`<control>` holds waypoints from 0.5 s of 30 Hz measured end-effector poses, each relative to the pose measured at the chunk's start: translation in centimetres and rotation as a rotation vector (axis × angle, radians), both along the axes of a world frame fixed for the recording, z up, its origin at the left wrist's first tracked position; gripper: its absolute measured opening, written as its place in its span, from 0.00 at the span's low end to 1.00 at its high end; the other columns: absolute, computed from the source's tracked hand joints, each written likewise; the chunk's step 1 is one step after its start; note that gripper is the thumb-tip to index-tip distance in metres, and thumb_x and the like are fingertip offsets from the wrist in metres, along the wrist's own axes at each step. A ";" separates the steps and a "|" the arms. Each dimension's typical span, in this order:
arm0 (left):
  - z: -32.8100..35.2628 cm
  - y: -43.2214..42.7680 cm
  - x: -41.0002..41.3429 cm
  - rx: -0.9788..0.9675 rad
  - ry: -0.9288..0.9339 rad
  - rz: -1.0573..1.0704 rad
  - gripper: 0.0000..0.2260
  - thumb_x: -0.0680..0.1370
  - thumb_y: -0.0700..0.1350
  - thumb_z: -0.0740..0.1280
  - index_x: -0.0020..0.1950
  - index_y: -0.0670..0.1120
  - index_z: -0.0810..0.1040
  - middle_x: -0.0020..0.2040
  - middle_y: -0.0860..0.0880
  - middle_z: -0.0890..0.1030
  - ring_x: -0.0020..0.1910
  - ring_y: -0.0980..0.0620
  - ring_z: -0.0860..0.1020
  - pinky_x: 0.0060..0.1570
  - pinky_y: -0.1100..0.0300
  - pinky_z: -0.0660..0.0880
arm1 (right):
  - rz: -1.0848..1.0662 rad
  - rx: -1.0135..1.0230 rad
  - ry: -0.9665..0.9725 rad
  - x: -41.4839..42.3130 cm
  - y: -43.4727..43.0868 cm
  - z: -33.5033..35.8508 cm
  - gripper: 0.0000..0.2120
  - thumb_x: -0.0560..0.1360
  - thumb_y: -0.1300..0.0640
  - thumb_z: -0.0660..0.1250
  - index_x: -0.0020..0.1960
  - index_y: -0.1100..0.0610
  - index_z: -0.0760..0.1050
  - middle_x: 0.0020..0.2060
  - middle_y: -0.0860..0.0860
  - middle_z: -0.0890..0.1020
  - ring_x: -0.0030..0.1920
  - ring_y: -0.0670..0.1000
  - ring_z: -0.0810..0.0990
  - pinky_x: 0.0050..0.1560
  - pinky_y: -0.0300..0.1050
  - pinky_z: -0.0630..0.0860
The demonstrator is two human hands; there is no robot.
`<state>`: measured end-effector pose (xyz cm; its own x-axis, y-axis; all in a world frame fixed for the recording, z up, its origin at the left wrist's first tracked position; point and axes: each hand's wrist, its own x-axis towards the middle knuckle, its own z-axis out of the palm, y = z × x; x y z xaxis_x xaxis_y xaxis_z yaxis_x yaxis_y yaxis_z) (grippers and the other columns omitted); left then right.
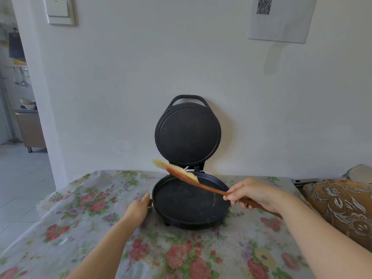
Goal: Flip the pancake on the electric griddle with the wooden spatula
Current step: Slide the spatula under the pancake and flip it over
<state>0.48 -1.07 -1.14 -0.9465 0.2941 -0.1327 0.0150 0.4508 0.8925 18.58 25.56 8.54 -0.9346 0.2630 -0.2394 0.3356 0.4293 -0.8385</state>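
A round black electric griddle [189, 200] stands on the table with its lid [187, 133] raised upright against the wall. My right hand [251, 193] grips the handle of a wooden spatula [205, 187] that slants up to the left over the plate. A pale yellow pancake [177, 170] lies along the spatula's blade, lifted above the back left rim of the griddle and blurred. My left hand [138, 210] rests against the griddle's left side, fingers curled at its edge. The cooking plate itself is bare and dark.
A floral cloth [96, 228] covers the table. A brown patterned cushion [342, 206] lies at the right edge. The white wall stands right behind the lid. A doorway at far left opens onto a tiled floor.
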 end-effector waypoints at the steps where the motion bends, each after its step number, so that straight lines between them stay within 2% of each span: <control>1: 0.0 0.0 0.0 -0.004 -0.006 0.004 0.24 0.82 0.53 0.47 0.66 0.40 0.74 0.68 0.41 0.74 0.64 0.43 0.72 0.65 0.53 0.65 | 0.002 -0.063 -0.008 0.0 0.2 -0.1 0.07 0.73 0.61 0.71 0.48 0.60 0.86 0.32 0.51 0.82 0.27 0.46 0.75 0.25 0.36 0.69; 5: 0.1 -0.1 -0.2 -0.006 -0.016 0.007 0.24 0.82 0.53 0.47 0.66 0.41 0.74 0.68 0.42 0.74 0.64 0.43 0.72 0.64 0.54 0.65 | 0.003 -0.246 -0.109 0.0 1.0 -1.0 0.11 0.77 0.59 0.66 0.53 0.63 0.83 0.33 0.53 0.82 0.28 0.47 0.77 0.26 0.38 0.74; 10: 0.2 -0.1 -0.2 -0.001 -0.005 0.008 0.24 0.82 0.53 0.47 0.67 0.41 0.73 0.67 0.42 0.74 0.62 0.43 0.72 0.61 0.54 0.65 | -0.073 -0.154 -0.216 -0.5 1.2 -2.8 0.14 0.80 0.55 0.61 0.51 0.60 0.84 0.30 0.50 0.82 0.25 0.46 0.75 0.25 0.37 0.71; 15: 0.0 -0.2 -0.4 0.015 0.004 0.011 0.24 0.82 0.54 0.47 0.66 0.42 0.74 0.66 0.42 0.75 0.51 0.47 0.71 0.54 0.57 0.64 | -0.082 -0.134 -0.220 -1.0 1.1 -2.9 0.14 0.80 0.55 0.61 0.51 0.60 0.84 0.30 0.50 0.82 0.24 0.46 0.75 0.24 0.37 0.70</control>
<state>0.08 -1.27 -1.18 -0.9501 0.2859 -0.1250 0.0135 0.4378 0.8990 17.58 26.71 5.67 -0.8332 0.2880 -0.4720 0.5450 0.2831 -0.7892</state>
